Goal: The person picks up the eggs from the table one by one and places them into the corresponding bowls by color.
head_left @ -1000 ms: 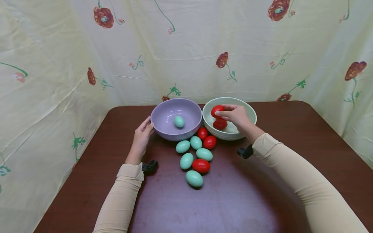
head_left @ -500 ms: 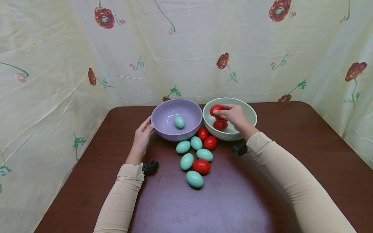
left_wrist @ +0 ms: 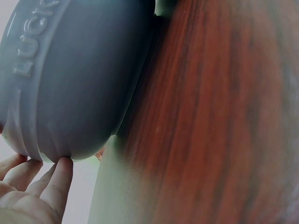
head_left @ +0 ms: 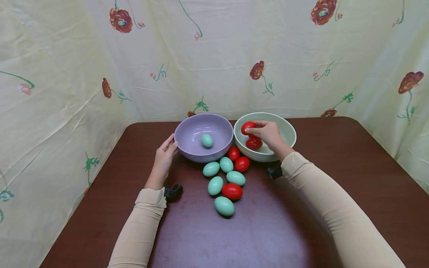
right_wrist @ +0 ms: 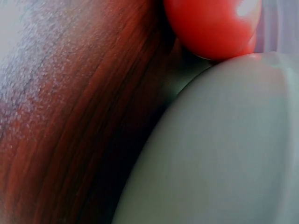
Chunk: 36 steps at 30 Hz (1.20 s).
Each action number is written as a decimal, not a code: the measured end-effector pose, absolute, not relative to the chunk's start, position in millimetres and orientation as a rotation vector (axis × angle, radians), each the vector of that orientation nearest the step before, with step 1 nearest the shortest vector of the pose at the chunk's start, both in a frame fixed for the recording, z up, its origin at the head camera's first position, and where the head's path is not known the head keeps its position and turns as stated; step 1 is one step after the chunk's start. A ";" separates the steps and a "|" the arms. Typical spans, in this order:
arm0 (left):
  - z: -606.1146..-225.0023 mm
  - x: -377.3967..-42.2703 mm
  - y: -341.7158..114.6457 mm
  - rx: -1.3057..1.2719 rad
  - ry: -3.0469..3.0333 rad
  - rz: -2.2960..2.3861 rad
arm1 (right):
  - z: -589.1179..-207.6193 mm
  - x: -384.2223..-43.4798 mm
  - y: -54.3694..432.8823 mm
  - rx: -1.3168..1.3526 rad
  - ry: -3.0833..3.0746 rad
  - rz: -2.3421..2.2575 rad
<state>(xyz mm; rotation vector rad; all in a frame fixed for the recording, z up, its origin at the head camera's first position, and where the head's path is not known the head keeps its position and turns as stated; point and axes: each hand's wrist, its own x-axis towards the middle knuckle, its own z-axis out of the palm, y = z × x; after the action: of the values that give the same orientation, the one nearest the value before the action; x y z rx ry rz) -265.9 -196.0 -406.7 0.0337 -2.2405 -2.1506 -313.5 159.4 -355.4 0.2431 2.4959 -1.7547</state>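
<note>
In the head view, my right hand (head_left: 268, 133) pinches a red egg (head_left: 247, 127) between thumb and fingers, inside the rim of the pale green bowl (head_left: 287, 130). Below it in that bowl lies another red egg (head_left: 254, 144), with a bit more red partly hidden behind the fingers. My left hand (head_left: 163, 158) rests against the left side of the purple bowl (head_left: 187, 139), which holds one mint-green egg (head_left: 207, 140). In the left wrist view, its straight fingers (left_wrist: 58, 186) touch the bowl's outer wall. The right wrist view does not show the right hand.
On the brown table (head_left: 278, 223), in front of the bowls, several mint-green eggs (head_left: 224, 206) lie loosely grouped with red eggs (head_left: 232, 191). The two bowls stand side by side near the back edge. A flowered cloth (head_left: 214, 56) hangs behind the table.
My right hand, with the red egg, has shifted slightly left, and the right forearm has swung left too. The left hand stays at the purple bowl.
</note>
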 end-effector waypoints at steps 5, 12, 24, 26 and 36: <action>-408.0 -266.6 -196.4 0.011 -2.224 -2.160 | -358.7 -315.6 158.9 0.224 2.590 -1.659; -408.4 -267.4 -197.4 0.003 -2.215 -2.169 | -360.0 -316.6 156.0 0.175 2.661 -1.564; -407.6 -267.0 -195.6 0.003 -2.228 -2.162 | -364.1 -319.7 156.3 0.106 2.710 -1.396; -407.6 -267.2 -195.7 0.007 -2.222 -2.165 | -364.4 -319.8 156.1 0.098 2.716 -1.375; -408.2 -267.5 -197.0 0.004 -2.228 -2.164 | -363.0 -319.0 155.0 0.138 2.718 -1.260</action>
<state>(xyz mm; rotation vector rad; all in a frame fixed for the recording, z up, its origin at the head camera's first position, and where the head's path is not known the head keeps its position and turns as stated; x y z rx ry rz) -267.5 -197.0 -408.2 0.0037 -2.2284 -2.1639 -319.0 155.0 -363.0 0.1383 2.7180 -1.2600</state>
